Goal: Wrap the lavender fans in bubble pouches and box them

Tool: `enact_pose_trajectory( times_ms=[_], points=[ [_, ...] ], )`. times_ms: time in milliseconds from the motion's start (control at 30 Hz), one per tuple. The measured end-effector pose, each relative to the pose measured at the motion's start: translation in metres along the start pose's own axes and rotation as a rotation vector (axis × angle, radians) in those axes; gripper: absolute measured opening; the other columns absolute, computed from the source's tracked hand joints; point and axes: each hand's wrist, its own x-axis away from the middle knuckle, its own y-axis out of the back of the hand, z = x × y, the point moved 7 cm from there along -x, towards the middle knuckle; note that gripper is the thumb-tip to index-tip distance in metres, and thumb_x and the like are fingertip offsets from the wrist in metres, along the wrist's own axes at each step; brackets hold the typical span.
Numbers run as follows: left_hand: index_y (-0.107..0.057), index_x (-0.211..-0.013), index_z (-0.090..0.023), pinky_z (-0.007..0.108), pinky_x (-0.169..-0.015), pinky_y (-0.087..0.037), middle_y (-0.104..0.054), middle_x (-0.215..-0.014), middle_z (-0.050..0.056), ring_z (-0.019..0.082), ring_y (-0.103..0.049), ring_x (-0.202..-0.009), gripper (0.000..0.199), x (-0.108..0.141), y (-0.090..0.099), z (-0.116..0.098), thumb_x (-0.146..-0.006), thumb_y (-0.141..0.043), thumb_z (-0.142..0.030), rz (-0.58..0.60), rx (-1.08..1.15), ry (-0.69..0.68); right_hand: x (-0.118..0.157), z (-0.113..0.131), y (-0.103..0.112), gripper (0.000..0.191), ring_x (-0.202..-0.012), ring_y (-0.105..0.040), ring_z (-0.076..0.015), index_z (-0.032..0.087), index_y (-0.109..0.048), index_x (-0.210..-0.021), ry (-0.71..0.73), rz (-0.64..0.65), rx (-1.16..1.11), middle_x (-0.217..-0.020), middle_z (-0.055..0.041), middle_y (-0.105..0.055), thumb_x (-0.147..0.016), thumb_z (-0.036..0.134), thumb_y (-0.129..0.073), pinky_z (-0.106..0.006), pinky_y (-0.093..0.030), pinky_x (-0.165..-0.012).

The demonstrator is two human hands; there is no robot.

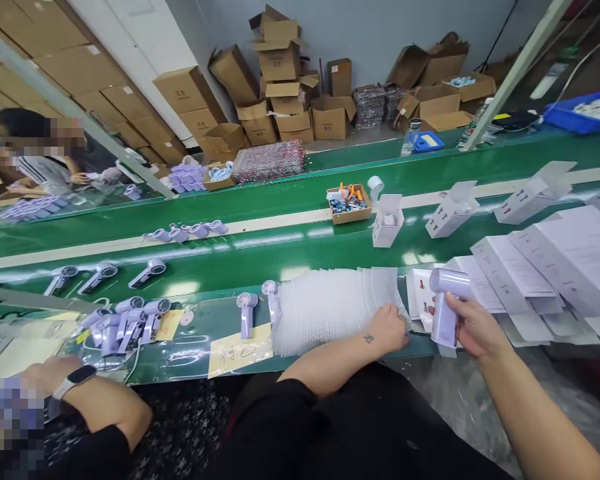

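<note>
Two hands at work, lower right of the frame. Right hand (480, 327): fingers closed around the handle of a lilac handheld unit (445, 320), round head up, held in front of white packaging (420, 293). Left hand (391, 327): palm down at the right end of a fanned row of translucent sleeves (330, 310), lower centre. Fingers bent onto the edge; can't tell if they pinch one.

Step, my read: unit in hand, sleeve stack being worked. Next move calls for a light grip on a single sleeve, since they overlap tightly and could drag together; unit kept steady meanwhile.

Just left of the row, two lilac fans (247, 313) lie on the green table (195, 363), one touching the sleeves. Co-worker's arm (105, 403) lower left.
</note>
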Motion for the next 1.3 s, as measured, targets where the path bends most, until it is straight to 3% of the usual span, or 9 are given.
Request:
enact_pose_trajectory(
  times_ms=[100, 167, 300, 500, 633, 767, 900, 1133, 1300],
  points=[
    [-0.067, -0.079, -0.012, 0.04, -0.087, -0.039, -0.063, -0.1, 0.017, 0.029, -0.052, -0.103, 0.012, -0.015, -0.034, 0.002, -0.067, -0.065, -0.011, 0.309, -0.167, 0.048, 0.015, 0.001, 0.04, 0.037, -0.066, -0.067, -0.0192, 0.022, -0.063, -0.095, -0.133, 0.003, -0.049, -0.08, -0.0006, -0.069, -0.061, 0.02, -0.077, -0.03, -0.059, -0.06],
    [-0.067, -0.077, -0.012, 0.038, -0.084, -0.041, -0.064, -0.096, 0.016, 0.028, -0.055, -0.098, 0.011, -0.023, -0.037, 0.008, -0.068, -0.062, -0.008, 0.361, -0.125, 0.145, 0.025, -0.009, 0.059, 0.033, -0.069, -0.067, -0.0198, 0.02, -0.064, -0.091, -0.225, -0.006, -0.114, -0.08, -0.0022, -0.069, -0.06, 0.017, -0.076, -0.031, -0.059, -0.065],
    [-0.065, -0.086, -0.013, 0.034, -0.074, -0.046, -0.065, -0.094, 0.013, 0.025, -0.059, -0.09, 0.014, -0.034, -0.012, 0.027, -0.074, -0.062, -0.02, 0.259, 0.003, 0.316, 0.042, -0.039, 0.068, 0.028, -0.071, -0.067, -0.0183, 0.018, -0.063, -0.086, -0.389, 0.05, -0.154, -0.077, -0.0031, -0.069, -0.061, 0.013, -0.076, -0.03, -0.059, -0.07],
    [-0.062, -0.08, -0.012, 0.02, -0.049, -0.04, -0.055, -0.058, -0.002, 0.008, -0.049, -0.05, 0.009, -0.023, 0.009, 0.033, -0.073, -0.06, -0.016, 0.074, 0.648, 0.527, 0.036, -0.058, 0.011, 0.03, -0.064, -0.063, -0.0146, 0.019, -0.061, -0.094, -0.455, 0.402, -0.138, -0.076, -0.0007, -0.066, -0.066, 0.017, -0.073, -0.029, -0.056, -0.064],
    [-0.06, -0.077, -0.012, 0.02, -0.049, -0.038, -0.051, -0.056, -0.003, 0.007, -0.045, -0.048, 0.007, -0.005, 0.028, 0.033, -0.072, -0.054, -0.011, -0.222, 0.916, 0.586, 0.018, -0.056, -0.001, 0.037, -0.059, -0.061, -0.0141, 0.02, -0.057, -0.102, -0.401, 0.433, -0.06, -0.075, -0.0002, -0.064, -0.068, 0.02, -0.072, -0.029, -0.054, -0.059],
    [-0.061, -0.074, -0.015, 0.025, -0.062, -0.043, -0.057, -0.066, 0.001, 0.012, -0.052, -0.062, 0.005, 0.016, 0.056, 0.018, -0.073, -0.057, -0.017, -0.549, 0.792, 0.309, 0.013, -0.058, 0.007, 0.029, -0.06, -0.06, -0.0149, 0.018, -0.057, -0.096, -0.447, 0.414, 0.031, -0.07, -0.0019, -0.063, -0.072, 0.025, -0.071, -0.028, -0.052, -0.056],
    [-0.062, -0.079, -0.016, 0.03, -0.071, -0.045, -0.06, -0.073, 0.005, 0.016, -0.054, -0.073, 0.012, 0.028, 0.054, -0.02, -0.079, -0.05, -0.019, -0.456, 0.389, -0.093, 0.007, -0.05, 0.01, 0.037, -0.059, -0.06, -0.0143, 0.02, -0.056, -0.097, -0.343, 0.339, 0.113, -0.076, -0.0005, -0.064, -0.066, 0.024, -0.075, -0.028, -0.052, -0.056],
    [-0.059, -0.077, -0.016, 0.026, -0.068, -0.046, -0.06, -0.075, 0.003, 0.014, -0.056, -0.071, 0.01, 0.004, 0.059, -0.013, -0.081, -0.051, -0.019, -0.461, 0.518, 0.172, 0.004, -0.033, 0.003, 0.082, -0.06, -0.061, -0.0152, 0.033, -0.032, -0.135, -0.332, 0.307, 0.172, -0.079, 0.0039, -0.061, -0.066, 0.027, -0.076, -0.028, -0.052, -0.055],
    [-0.059, -0.09, -0.015, 0.033, -0.074, -0.046, -0.06, -0.08, 0.008, 0.019, -0.055, -0.079, 0.017, 0.01, 0.075, -0.056, -0.085, -0.045, -0.023, -0.467, 0.165, -0.151, 0.009, -0.016, 0.002, 0.072, -0.078, -0.063, -0.0155, 0.03, -0.043, -0.13, -0.362, 0.414, 0.178, -0.09, 0.0015, -0.063, -0.067, 0.025, -0.076, -0.027, -0.051, -0.072]
  ],
)
